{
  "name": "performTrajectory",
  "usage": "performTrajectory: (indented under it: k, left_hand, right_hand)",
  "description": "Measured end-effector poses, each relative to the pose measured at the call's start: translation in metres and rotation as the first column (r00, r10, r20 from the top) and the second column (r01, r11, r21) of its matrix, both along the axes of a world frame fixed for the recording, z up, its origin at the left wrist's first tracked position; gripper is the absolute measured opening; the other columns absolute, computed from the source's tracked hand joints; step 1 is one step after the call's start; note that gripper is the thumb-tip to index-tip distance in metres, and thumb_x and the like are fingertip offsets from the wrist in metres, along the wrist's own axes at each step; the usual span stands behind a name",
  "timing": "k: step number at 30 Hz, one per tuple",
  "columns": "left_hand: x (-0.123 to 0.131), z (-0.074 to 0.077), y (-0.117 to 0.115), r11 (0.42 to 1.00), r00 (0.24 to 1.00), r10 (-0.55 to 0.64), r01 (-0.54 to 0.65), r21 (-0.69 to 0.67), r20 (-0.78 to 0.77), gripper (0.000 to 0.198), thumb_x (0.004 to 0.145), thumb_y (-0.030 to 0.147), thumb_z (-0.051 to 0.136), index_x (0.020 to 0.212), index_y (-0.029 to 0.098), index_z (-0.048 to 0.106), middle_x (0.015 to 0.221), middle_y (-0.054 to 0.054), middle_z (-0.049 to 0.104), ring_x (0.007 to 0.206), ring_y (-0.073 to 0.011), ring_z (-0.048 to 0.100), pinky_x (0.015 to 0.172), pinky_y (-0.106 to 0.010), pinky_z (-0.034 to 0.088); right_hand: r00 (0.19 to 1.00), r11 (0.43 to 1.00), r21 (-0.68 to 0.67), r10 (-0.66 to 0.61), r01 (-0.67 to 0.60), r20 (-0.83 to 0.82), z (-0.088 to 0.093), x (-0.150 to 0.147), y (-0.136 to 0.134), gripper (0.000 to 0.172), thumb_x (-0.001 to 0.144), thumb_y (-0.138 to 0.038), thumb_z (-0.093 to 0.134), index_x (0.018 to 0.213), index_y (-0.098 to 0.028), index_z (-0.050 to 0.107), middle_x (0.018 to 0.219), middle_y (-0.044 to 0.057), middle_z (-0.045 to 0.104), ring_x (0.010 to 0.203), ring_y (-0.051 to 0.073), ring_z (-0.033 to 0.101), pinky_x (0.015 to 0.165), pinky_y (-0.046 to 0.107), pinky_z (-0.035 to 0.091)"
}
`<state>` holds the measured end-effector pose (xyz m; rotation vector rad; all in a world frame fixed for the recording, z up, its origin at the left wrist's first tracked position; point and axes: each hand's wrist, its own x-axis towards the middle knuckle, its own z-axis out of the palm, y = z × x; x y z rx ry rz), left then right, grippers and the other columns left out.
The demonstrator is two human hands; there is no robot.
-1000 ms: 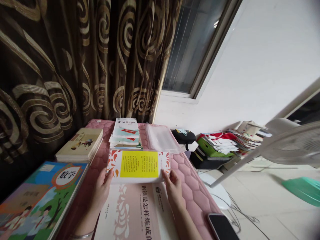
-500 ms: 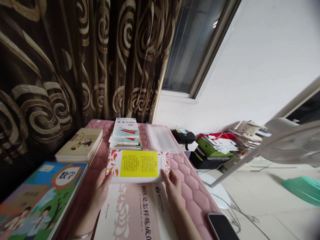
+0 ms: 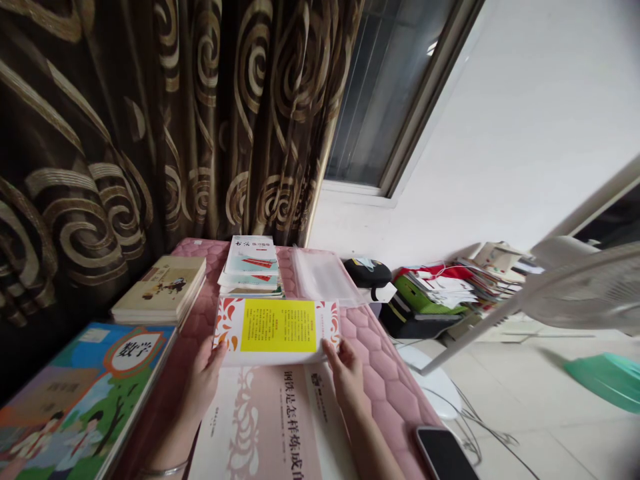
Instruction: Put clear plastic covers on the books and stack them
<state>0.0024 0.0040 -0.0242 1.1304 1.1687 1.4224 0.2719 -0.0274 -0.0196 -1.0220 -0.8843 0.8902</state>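
Observation:
In front of me a book lies spread, its pale pink-and-white title page (image 3: 280, 423) with dark Chinese characters lowest in view. Beyond that page is a white cover flap (image 3: 279, 327) with a yellow text panel and red leaf patterns, slightly raised towards me. My left hand (image 3: 206, 363) grips the flap's left edge, and my right hand (image 3: 345, 367) pinches its right edge with the thumb on top. Fingers behind the flap are hidden. A clear plastic sheet stack (image 3: 323, 277) lies past the flap.
The quilted pink surface (image 3: 373, 373) carries a maths textbook (image 3: 90, 400), a beige book stack (image 3: 163, 287), white booklets (image 3: 253, 257) and a phone (image 3: 445, 453). At right stand a white fan (image 3: 475, 340), loose cables and a bag piled with papers (image 3: 435, 290).
Almost nothing differs. Both hands keep their hold on the cover flap, which has shifted very slightly.

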Motion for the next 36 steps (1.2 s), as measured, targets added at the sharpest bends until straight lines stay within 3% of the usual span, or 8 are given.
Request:
performTrajectory:
  k: [10,18,31,36]
  left_hand:
    - [-0.004,-0.011,0.005,1.0,1.0,0.003,-0.002,0.031,-0.023,0.056,0.074,0.063,0.068,0.106,0.017,0.065,0.107,-0.01,0.074,0.098,-0.0274,0.069,0.085,-0.035,0.056]
    - [-0.003,-0.009,0.007,1.0,0.999,-0.002,0.002,0.021,-0.035,0.06,0.07,0.067,0.068,0.103,0.017,0.064,0.104,-0.012,0.075,0.095,-0.0281,0.07,0.083,-0.035,0.057]
    - [-0.005,-0.013,0.007,0.999,0.999,-0.031,0.032,0.041,-0.02,0.055,0.076,0.062,0.067,0.106,0.017,0.064,0.109,-0.011,0.073,0.1,-0.027,0.068,0.086,-0.034,0.055]
    - [-0.004,-0.013,0.007,1.0,0.999,-0.004,0.005,0.021,-0.046,0.057,0.075,0.065,0.065,0.105,0.017,0.064,0.106,-0.011,0.074,0.097,-0.0262,0.068,0.084,-0.033,0.055]
  right_hand:
    - [1.0,1.0,0.012,-0.004,0.004,-0.014,-0.007,0.002,0.002,0.033,0.077,-0.043,0.076,0.098,-0.018,0.071,0.107,0.009,0.073,0.102,0.027,0.066,0.093,0.042,0.052]
    - [1.0,1.0,0.012,0.005,-0.005,0.025,-0.006,0.003,0.002,0.043,0.08,-0.046,0.073,0.111,-0.018,0.072,0.108,0.011,0.073,0.096,0.027,0.067,0.083,0.04,0.055]
    - [0.999,1.0,-0.001,0.009,-0.009,0.043,-0.006,0.004,0.002,0.047,0.081,-0.047,0.071,0.118,-0.019,0.069,0.114,0.011,0.072,0.1,0.028,0.066,0.09,0.042,0.053]
    - [0.998,1.0,-0.014,-0.012,0.013,0.059,-0.008,0.003,0.003,0.044,0.08,-0.05,0.071,0.111,-0.018,0.07,0.11,0.01,0.073,0.099,0.028,0.066,0.09,0.042,0.053]
